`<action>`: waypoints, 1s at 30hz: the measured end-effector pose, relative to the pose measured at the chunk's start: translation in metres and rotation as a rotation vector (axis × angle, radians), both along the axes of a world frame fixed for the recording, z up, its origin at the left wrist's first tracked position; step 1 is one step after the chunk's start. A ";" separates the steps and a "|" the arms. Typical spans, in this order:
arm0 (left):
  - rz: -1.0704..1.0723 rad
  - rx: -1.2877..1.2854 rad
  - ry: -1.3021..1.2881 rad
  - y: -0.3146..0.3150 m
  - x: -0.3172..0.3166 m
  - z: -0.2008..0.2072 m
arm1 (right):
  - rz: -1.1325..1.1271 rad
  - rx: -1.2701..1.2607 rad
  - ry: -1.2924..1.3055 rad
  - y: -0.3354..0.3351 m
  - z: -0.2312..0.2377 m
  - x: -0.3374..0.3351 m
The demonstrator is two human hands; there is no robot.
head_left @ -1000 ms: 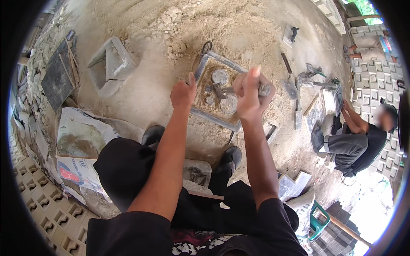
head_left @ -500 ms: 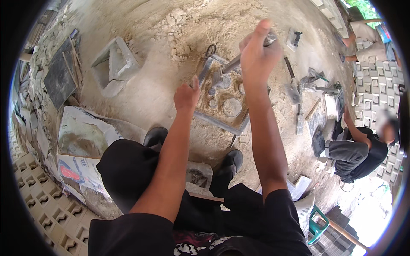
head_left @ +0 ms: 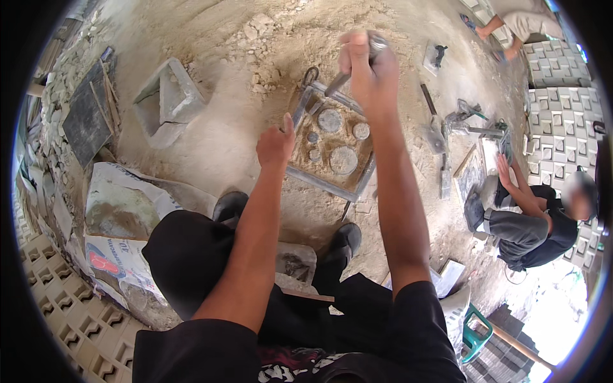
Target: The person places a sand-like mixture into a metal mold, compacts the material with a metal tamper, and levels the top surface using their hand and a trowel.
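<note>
At about nine o'clock on the sandy ground, an open grey concrete box (head_left: 167,102) is seen lying tilted, nothing visible inside it; below it a torn sack (head_left: 121,210) lies flat. At the centre, a square metal frame (head_left: 332,153) is laid on the ground and packed with sand, in which several grey round discs (head_left: 343,159) are set. The left hand (head_left: 276,145) is closed loosely and rested against the frame's left rail, apparently steadying it. At twelve o'clock the right hand (head_left: 367,67) is raised above the frame's far edge and clamped on a metal rod (head_left: 354,64), which slants down toward the far rail. The step in hand is judged to be tamping or striking within the frame; a controlled downward stroke, kept clear of the steadying hand, seems called for. At three o'clock, trowels (head_left: 437,131) are scattered, and another person (head_left: 530,223) is crouched beyond them.
</note>
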State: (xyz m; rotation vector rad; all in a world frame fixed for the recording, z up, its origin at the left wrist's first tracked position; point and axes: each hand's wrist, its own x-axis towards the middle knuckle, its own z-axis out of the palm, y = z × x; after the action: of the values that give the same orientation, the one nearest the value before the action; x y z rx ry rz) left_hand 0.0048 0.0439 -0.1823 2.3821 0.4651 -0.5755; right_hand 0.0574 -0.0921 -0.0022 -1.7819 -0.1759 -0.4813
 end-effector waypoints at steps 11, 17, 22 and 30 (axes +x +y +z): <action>0.008 0.019 -0.041 0.000 -0.001 -0.005 | -0.316 0.176 0.000 0.005 0.014 0.003; 0.051 0.019 -0.086 0.001 -0.001 -0.010 | -0.373 0.050 -0.008 0.006 0.017 -0.004; 0.019 0.012 -0.010 0.001 0.002 -0.010 | -0.407 0.009 -0.011 0.002 0.008 -0.011; 0.026 -0.009 -0.005 0.001 0.002 -0.010 | -0.418 -0.050 0.038 -0.010 0.006 -0.007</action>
State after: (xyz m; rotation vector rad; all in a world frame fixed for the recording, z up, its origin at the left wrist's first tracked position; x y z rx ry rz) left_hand 0.0067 0.0445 -0.1918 2.3648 0.4900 -0.5589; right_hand 0.0508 -0.1022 0.0041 -1.8800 0.2192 -0.7438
